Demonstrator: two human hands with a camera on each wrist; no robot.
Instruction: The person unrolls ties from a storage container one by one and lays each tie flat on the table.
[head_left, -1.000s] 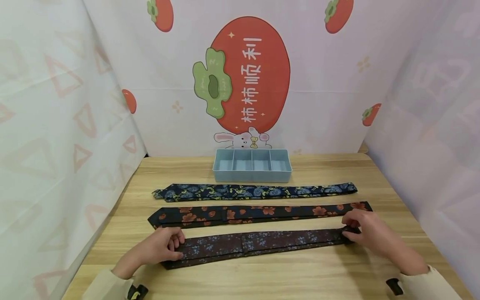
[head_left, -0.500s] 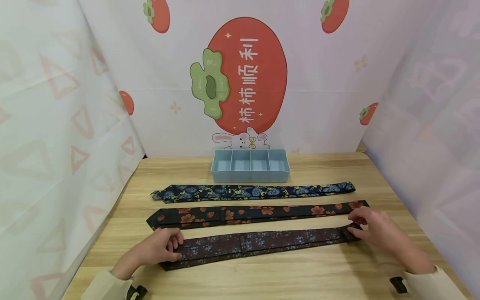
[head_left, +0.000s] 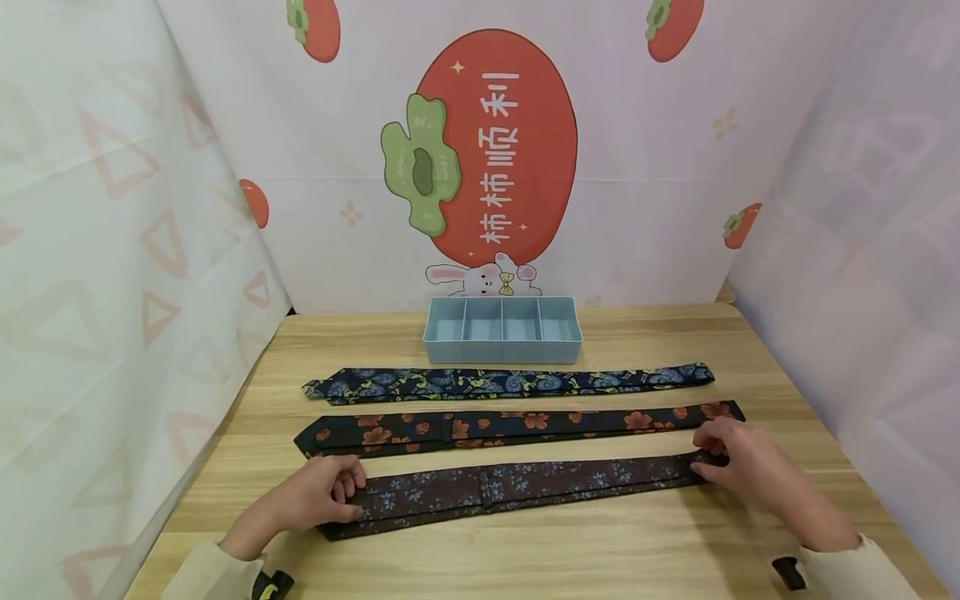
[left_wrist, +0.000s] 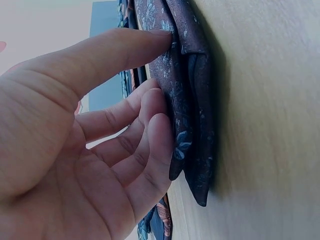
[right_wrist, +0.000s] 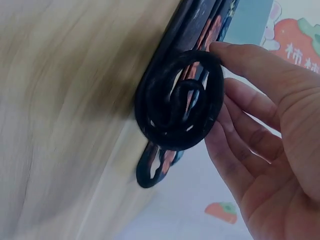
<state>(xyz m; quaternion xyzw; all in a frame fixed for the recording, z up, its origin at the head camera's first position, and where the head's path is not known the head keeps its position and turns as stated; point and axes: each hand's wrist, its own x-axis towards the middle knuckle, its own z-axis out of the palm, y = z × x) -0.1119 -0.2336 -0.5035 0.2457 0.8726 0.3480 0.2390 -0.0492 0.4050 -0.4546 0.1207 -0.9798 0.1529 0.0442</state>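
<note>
A dark maroon necktie point(head_left: 540, 483) with small blue flowers lies face down across the front of the table. At its wide left end my left hand point(head_left: 318, 493) rests from above, thumb and fingertips touching the cloth. My right hand point(head_left: 742, 462) holds the tie's narrow end, which is wound into a loose coil point(right_wrist: 182, 100), with thumb and fingers at the coil's edge. Behind lies a black necktie with orange flowers point(head_left: 536, 423). Farther back is a navy necktie with blue and yellow patterns point(head_left: 517, 383).
A light-blue box point(head_left: 504, 352) with several compartments stands at the back of the wooden table point(head_left: 525, 558). White printed cloth point(head_left: 637, 133) hangs behind and along both sides. Each beige sleeve has a black strap near the wrist.
My right hand has shifted slightly at the coiled end, going a little right and back, with its fingers repositioned. The left hand stays on the wide end.
</note>
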